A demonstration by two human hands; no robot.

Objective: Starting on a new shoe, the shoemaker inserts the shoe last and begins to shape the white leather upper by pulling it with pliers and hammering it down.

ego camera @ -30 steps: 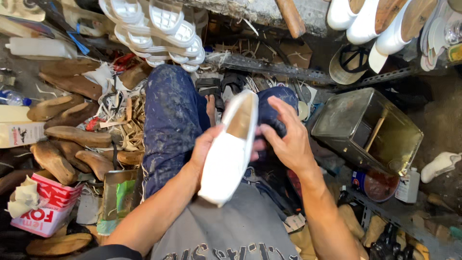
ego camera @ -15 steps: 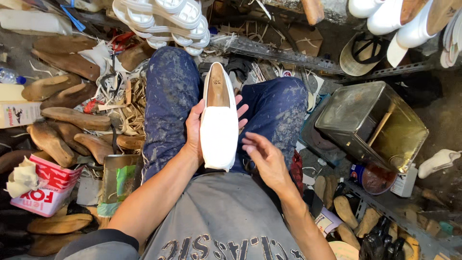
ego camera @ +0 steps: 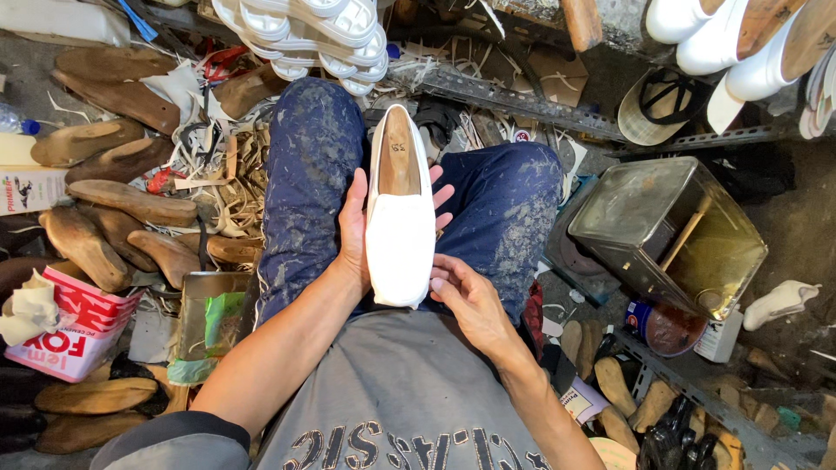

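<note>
Left hand (ego camera: 357,228) cradles a white shoe (ego camera: 400,209) from its left side, palm under it, fingers closed around the shoe with tips showing past its right edge. The shoe lies toe toward the person, over the lap, between the knees in blue stained jeans (ego camera: 313,174). Right hand (ego camera: 466,300) sits just beside the toe, fingers loosely curled, fingertips touching the toe edge. Wooden shoe forms (ego camera: 131,202) lie well left of the left hand. Metal tin (ego camera: 666,231) stands well right of the right hand.

Left hand (ego camera: 355,228) palm hidden behind white shoe (ego camera: 400,218), white soles (ego camera: 300,26) (top edge) cut off
</note>
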